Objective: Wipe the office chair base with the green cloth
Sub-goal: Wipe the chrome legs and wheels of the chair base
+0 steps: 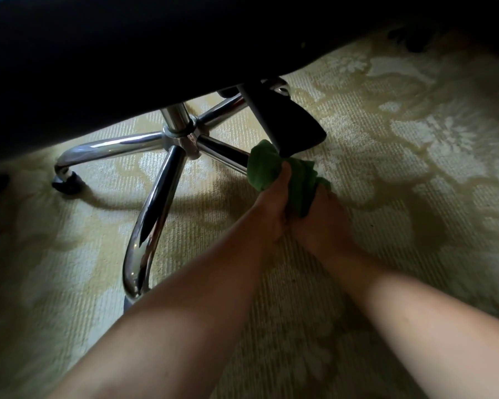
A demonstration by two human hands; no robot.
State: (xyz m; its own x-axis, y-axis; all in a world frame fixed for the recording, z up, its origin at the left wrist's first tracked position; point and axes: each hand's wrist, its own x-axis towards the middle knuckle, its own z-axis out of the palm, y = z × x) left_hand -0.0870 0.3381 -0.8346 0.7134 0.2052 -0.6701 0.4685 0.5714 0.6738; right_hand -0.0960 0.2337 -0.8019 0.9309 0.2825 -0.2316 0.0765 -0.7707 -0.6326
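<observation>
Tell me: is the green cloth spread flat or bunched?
Bunched: the left hand and right hand grip the green cloth in crumpled folds.

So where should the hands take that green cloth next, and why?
Probably slide the green cloth inward along the chrome leg toward the central hub. The left hand and right hand both grip it bunched at that leg's outer part, and bare chrome shows between cloth and hub.

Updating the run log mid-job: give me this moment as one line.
phase: wipe | left hand: grips green cloth | right hand: grips it too | cloth on chrome leg of chair base
</observation>
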